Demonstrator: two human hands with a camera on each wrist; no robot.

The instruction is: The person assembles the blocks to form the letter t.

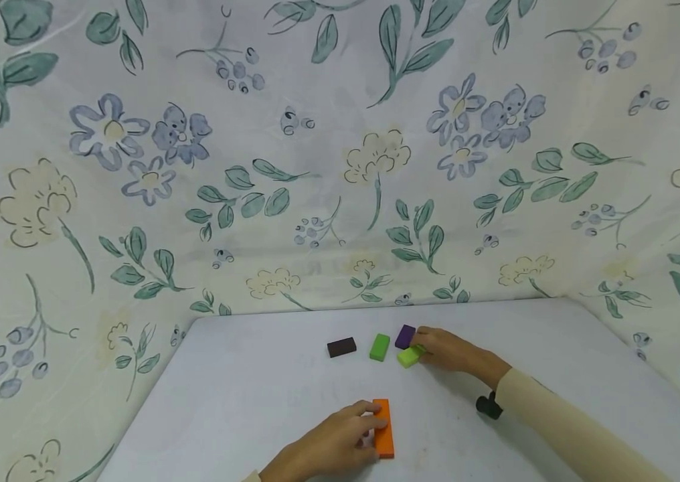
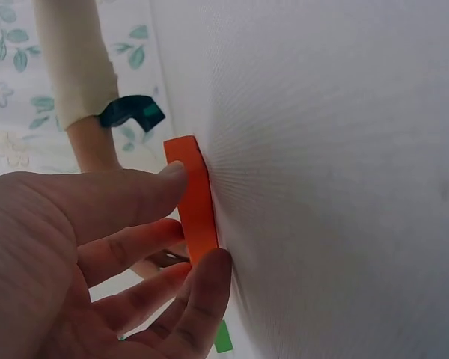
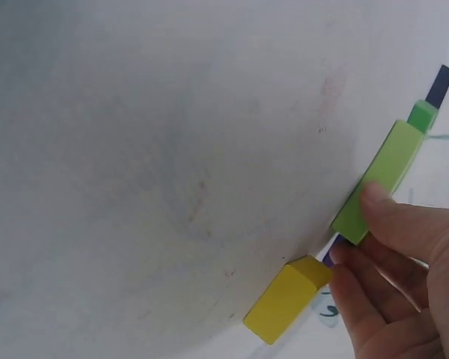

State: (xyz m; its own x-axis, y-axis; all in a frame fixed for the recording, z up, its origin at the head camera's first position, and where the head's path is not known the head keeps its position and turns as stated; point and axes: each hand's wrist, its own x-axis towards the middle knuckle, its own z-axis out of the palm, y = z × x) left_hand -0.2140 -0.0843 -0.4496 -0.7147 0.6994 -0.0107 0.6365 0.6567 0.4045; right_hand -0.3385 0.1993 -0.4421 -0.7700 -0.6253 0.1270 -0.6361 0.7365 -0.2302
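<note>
My left hand grips an orange block near the front of the table, its thumb by one end and a fingertip by the other in the left wrist view. Farther back and to the right, my right hand pinches a lime green block, with the thumb on its broad face. Just behind that block lies a purple block, partly covered by the fingers in the right wrist view. A yellow block sits close to the right fingertips; in the head view the hand hides it.
A darker green block and a dark brown block lie left of the right hand. The white table ends at a flower-printed cloth at the back. A dark strap piece sticks out from the right wrist.
</note>
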